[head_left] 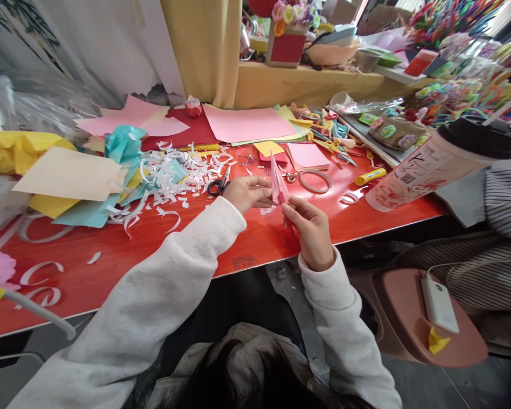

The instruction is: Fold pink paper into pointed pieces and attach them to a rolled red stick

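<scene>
A folded pink paper piece [277,180], narrow and pointed at the top, is held up above the red table [255,244]. My left hand [249,193] grips it from the left, fingertips closed at its side. With thumb and fingers pinched, my right hand [309,227] holds its lower right end. Just left of my left hand lie black-handled scissors [218,184]. Behind the folded paper are a small stack of pink square sheets [307,156] and a yellow square sheet [268,149]. A roll of tape [315,181] rests to the right.
White paper strips [170,170] are heaped at left beside a cream sheet [70,173]. Large pink paper [247,124] lies at the back. A tall cup [426,167] with a black lid and a yellow glue stick [370,176] stand right. A stool [409,307] bears a white device [439,304].
</scene>
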`<action>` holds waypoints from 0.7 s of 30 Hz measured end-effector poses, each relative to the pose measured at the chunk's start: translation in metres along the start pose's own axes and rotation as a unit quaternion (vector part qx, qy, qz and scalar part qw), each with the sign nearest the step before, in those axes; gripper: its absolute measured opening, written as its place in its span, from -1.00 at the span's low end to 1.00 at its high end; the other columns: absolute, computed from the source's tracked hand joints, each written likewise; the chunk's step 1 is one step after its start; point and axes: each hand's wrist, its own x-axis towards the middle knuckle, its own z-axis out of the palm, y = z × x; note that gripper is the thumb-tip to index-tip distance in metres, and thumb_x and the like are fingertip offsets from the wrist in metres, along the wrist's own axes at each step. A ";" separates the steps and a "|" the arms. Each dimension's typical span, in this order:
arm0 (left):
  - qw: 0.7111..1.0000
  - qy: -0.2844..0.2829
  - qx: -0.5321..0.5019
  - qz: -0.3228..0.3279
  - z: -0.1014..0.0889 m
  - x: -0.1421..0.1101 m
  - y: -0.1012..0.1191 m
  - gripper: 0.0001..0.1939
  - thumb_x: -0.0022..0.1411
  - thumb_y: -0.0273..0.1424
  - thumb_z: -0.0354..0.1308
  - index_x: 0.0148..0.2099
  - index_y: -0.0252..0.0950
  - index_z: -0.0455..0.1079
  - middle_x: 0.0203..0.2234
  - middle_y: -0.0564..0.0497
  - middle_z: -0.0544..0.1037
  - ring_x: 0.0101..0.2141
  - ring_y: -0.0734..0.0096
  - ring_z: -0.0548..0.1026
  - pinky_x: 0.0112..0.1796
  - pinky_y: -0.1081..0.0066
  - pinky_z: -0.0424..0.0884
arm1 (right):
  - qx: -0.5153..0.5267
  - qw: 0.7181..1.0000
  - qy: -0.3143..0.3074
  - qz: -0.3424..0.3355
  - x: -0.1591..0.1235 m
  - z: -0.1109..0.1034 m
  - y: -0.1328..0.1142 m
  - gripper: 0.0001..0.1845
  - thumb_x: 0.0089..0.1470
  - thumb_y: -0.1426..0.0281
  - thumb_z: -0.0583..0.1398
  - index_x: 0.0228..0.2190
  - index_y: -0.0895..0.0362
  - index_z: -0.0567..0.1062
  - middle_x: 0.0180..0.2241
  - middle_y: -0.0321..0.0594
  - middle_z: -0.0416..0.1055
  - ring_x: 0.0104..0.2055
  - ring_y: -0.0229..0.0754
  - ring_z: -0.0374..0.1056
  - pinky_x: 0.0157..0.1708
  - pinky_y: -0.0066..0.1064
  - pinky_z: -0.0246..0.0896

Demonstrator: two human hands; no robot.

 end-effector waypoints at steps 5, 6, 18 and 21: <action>1.000 0.005 0.000 -0.002 0.000 0.002 -0.001 -0.91 0.06 -0.67 0.09 -0.40 -0.44 0.34 -0.64 0.05 0.50 -0.57 0.48 0.51 -0.30 0.34 0.47 | 0.005 1.000 0.003 0.006 -0.001 0.001 -0.002 -0.74 -0.18 0.35 0.29 -0.37 0.17 0.47 -0.57 -0.36 0.26 -0.57 -0.43 0.14 -0.54 -0.49 0.09; 1.000 0.004 0.000 -0.003 0.000 0.002 -0.001 -0.91 0.06 -0.68 0.09 -0.41 -0.44 0.34 -0.64 0.05 0.51 -0.57 0.49 0.51 -0.30 0.35 0.47 | 0.002 1.000 0.004 0.006 -0.001 0.001 -0.002 -0.74 -0.19 0.34 0.29 -0.37 0.17 0.48 -0.57 -0.36 0.26 -0.57 -0.42 0.14 -0.54 -0.49 0.09; 1.000 0.003 -0.008 -0.005 -0.001 0.002 -0.003 -0.94 0.04 -0.65 0.10 -0.40 -0.45 0.33 -0.62 0.05 0.50 -0.57 0.47 0.51 -0.30 0.32 0.47 | -0.035 0.999 -0.003 0.019 -0.001 -0.002 0.000 -0.78 -0.17 0.28 0.27 -0.44 0.16 0.50 -0.57 -0.32 0.32 -0.55 -0.39 0.18 -0.53 -0.49 0.12; 1.000 -0.009 0.003 0.021 -0.001 0.000 -0.004 -0.94 0.04 -0.62 0.11 -0.37 -0.43 0.34 -0.58 0.06 0.49 -0.54 0.51 0.49 -0.32 0.37 0.45 | -0.051 0.999 -0.010 0.009 -0.001 -0.003 -0.001 -0.80 -0.13 0.28 0.26 -0.49 0.18 0.49 -0.59 -0.32 0.31 -0.56 -0.39 0.18 -0.54 -0.50 0.10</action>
